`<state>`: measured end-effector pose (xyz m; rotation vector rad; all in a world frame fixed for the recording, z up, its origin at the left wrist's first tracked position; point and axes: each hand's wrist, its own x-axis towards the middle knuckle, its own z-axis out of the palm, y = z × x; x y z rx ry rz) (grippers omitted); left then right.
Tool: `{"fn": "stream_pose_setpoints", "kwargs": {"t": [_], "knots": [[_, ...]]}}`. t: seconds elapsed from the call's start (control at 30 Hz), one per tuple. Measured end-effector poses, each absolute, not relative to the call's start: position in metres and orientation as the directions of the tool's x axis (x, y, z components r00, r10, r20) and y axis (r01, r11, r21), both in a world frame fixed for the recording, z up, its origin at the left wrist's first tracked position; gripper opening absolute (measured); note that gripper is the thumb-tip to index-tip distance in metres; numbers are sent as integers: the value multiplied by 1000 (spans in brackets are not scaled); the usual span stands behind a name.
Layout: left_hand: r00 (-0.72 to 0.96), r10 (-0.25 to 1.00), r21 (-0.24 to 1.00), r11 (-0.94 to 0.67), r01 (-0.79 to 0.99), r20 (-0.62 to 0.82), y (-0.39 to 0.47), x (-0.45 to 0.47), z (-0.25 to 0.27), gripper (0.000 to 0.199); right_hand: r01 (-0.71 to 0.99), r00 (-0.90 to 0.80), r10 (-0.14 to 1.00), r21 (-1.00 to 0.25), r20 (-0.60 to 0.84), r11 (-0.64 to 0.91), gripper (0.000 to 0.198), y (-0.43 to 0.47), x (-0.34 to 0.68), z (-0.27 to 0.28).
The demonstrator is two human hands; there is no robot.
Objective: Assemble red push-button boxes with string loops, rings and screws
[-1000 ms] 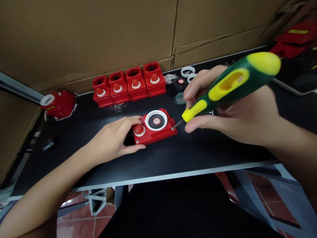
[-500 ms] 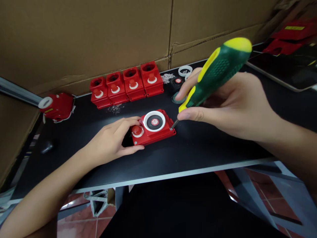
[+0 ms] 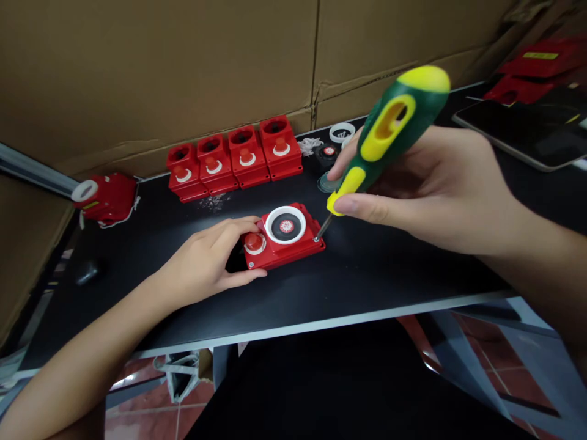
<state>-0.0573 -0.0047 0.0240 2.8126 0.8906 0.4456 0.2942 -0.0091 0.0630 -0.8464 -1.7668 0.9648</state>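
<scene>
A red alarm box (image 3: pixel 293 249) lies flat on the black table, with a white ring (image 3: pixel 270 235) around a dark round speaker (image 3: pixel 276 230) and a red dome in a white collar (image 3: pixel 254 243) at its left end. My left hand (image 3: pixel 213 253) grips that left end between thumb and fingers. In my right hand (image 3: pixel 426 189) is a green and yellow screwdriver (image 3: pixel 383 143), held tilted by the fingers and thumb. Its tip meets a screw (image 3: pixel 316 239) at the box's near right corner. Another screw (image 3: pixel 251 264) sits at the near left corner.
Several red housings (image 3: pixel 247 156) stand in a row against the cardboard wall (image 3: pixel 183 67). Another red unit (image 3: pixel 110 198) lies at the left. Behind my right hand are a white ring holding screws (image 3: pixel 342 132) and clear discs (image 3: pixel 328 182). A tablet-like device (image 3: pixel 527 131) lies right.
The screwdriver has turned about its axis, bringing its yellow slotted side into view, and its handle has tipped slightly left. My left hand and the box have stayed put.
</scene>
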Motion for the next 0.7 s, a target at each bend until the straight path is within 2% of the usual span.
{"fn": "stream_pose_setpoints", "kwargs": {"t": [0.2,0.37,0.43,0.5,0.6,0.7], "knots": [[768,602,277,-793,542,221,-6,-56,26,62,61,-337,845,-886,415,460,20,-15,292,69],[772,593,268,-801,535,228,-6,-56,27,62,72,-305,788,-812,535,579,15,-15,292,67],[776,588,254,-805,536,227,-6,-56,27,63,120,-241,749,-747,617,654,9,-14,294,64],[776,589,249,-805,539,225,-6,-56,26,63,245,-223,740,-698,635,673,11,-11,297,63],[759,610,263,-789,555,229,-9,-54,27,64,423,-424,747,-617,513,664,14,-4,302,62],[728,649,296,-756,584,222,-11,-52,29,65,435,-626,688,-567,367,699,17,2,304,60]]}}
